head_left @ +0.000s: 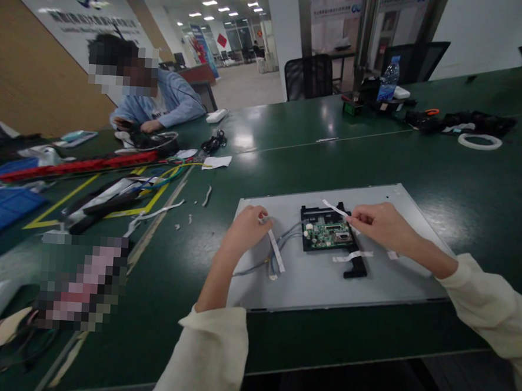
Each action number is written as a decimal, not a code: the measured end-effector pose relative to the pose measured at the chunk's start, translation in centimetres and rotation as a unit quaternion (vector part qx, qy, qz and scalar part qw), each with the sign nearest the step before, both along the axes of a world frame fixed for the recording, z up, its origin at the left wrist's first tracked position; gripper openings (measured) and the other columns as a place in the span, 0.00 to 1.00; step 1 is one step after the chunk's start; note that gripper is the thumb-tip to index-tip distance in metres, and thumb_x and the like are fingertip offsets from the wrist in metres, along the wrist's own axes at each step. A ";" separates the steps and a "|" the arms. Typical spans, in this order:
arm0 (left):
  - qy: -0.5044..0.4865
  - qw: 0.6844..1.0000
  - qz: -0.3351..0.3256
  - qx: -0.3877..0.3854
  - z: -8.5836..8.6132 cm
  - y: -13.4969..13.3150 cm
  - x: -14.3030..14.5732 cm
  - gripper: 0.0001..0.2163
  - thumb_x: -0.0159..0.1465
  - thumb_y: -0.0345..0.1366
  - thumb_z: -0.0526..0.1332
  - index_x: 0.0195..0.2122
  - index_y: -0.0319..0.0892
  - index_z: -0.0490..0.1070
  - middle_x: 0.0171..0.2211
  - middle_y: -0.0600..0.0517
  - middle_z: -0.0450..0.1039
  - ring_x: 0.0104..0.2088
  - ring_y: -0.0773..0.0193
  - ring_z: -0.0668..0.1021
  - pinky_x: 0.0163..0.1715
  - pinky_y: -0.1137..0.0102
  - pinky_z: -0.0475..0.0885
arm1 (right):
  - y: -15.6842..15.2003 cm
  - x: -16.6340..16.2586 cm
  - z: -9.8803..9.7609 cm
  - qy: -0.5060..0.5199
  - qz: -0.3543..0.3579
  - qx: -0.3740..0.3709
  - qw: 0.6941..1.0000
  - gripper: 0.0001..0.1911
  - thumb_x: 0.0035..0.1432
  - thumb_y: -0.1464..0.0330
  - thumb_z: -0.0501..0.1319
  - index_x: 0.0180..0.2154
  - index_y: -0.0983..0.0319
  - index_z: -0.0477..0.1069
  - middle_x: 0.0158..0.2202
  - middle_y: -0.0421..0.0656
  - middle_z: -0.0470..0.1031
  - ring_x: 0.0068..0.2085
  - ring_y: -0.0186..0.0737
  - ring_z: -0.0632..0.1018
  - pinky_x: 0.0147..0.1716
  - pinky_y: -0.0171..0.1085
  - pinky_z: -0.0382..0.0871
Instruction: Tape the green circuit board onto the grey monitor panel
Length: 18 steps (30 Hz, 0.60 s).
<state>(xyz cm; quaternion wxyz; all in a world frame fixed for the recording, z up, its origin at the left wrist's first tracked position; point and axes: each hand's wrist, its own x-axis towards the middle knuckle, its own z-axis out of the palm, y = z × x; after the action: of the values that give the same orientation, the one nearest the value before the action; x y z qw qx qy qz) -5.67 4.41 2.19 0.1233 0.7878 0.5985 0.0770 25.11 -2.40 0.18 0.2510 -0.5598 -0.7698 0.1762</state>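
White tape strip (334,209) lifted above green circuit board (329,235), grey panel (397,274).

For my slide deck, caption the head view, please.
Left hand pinches wires, right hand a tape strip on a grey panel.

I have a single view, from the camera worn on the head, so nothing is shared with a second one. It sits above the near edge of the green table (444,165) and looks forward and down across it, tilted so the far edge climbs toward the right. It is close: both sleeves enter from the bottom corners, and the left hand (246,229) and right hand (381,223) sit just below centre over the grey panel (326,282) by the near edge. Past the far edge I see chairs and a lit hall; at the left edge another person (160,101) sits at the same table.
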 end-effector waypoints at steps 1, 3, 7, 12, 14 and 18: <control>0.002 1.000 -0.005 -0.008 -0.1 0.1 0.1 0.10 0.59 0.38 0.55 0.36 0.39 0.72 0.36 0.46 0.74 0.35 0.61 0.76 0.38 0.69 0.68 | -0.1 -0.3 -0.3 -0.006 -0.002 0.023 1.000 0.17 0.61 0.59 0.53 0.26 0.62 0.69 0.20 0.38 0.68 0.21 0.29 0.66 0.22 0.32 0.54; -0.004 1.000 -0.007 -0.027 -0.2 0.1 0.1 0.08 0.58 0.38 0.56 0.33 0.40 0.71 0.33 0.48 0.74 0.34 0.61 0.76 0.36 0.70 0.68 | -0.4 -0.9 -0.8 -0.011 0.007 0.043 0.999 0.17 0.62 0.59 0.52 0.26 0.62 0.69 0.21 0.38 0.69 0.21 0.29 0.66 0.23 0.32 0.54; -0.024 0.998 -0.010 -0.054 0.2 -0.2 0.3 0.08 0.58 0.38 0.56 0.32 0.40 0.71 0.30 0.49 0.74 0.32 0.62 0.75 0.33 0.71 0.67 | -0.9 -1.7 -0.9 -0.021 0.036 0.035 0.999 0.18 0.63 0.60 0.50 0.28 0.63 0.69 0.23 0.40 0.71 0.22 0.30 0.67 0.24 0.32 0.56; -0.028 0.997 -0.024 -0.065 0.8 -0.6 0.6 0.09 0.57 0.39 0.56 0.29 0.39 0.71 0.28 0.49 0.74 0.30 0.63 0.74 0.31 0.71 0.64 | -1.3 -1.8 0.0 -0.007 0.010 0.054 0.998 0.18 0.64 0.60 0.49 0.29 0.63 0.69 0.25 0.42 0.72 0.24 0.31 0.68 0.26 0.33 0.58; -0.021 0.997 -0.034 -0.070 0.9 -0.7 0.5 0.10 0.57 0.40 0.55 0.26 0.40 0.71 0.25 0.50 0.73 0.28 0.64 0.73 0.29 0.71 0.63 | -1.4 -1.7 0.2 0.004 0.003 0.077 0.997 0.18 0.64 0.61 0.49 0.29 0.63 0.69 0.25 0.42 0.72 0.25 0.32 0.68 0.26 0.34 0.59; -0.010 0.996 -0.054 -0.077 1.1 -0.7 0.0 0.12 0.56 0.42 0.55 0.23 0.40 0.71 0.22 0.52 0.70 0.25 0.64 0.71 0.27 0.71 0.61 | -1.6 -1.9 0.0 0.032 0.016 0.111 0.993 0.16 0.64 0.63 0.49 0.35 0.64 0.71 0.31 0.45 0.74 0.30 0.34 0.72 0.29 0.34 0.62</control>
<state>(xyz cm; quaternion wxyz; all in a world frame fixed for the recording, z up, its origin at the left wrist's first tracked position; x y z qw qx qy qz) -5.66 3.74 3.29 0.1936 0.8063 0.5580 0.0316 23.25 -4.01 0.21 0.3334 -0.5103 -0.7848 0.1117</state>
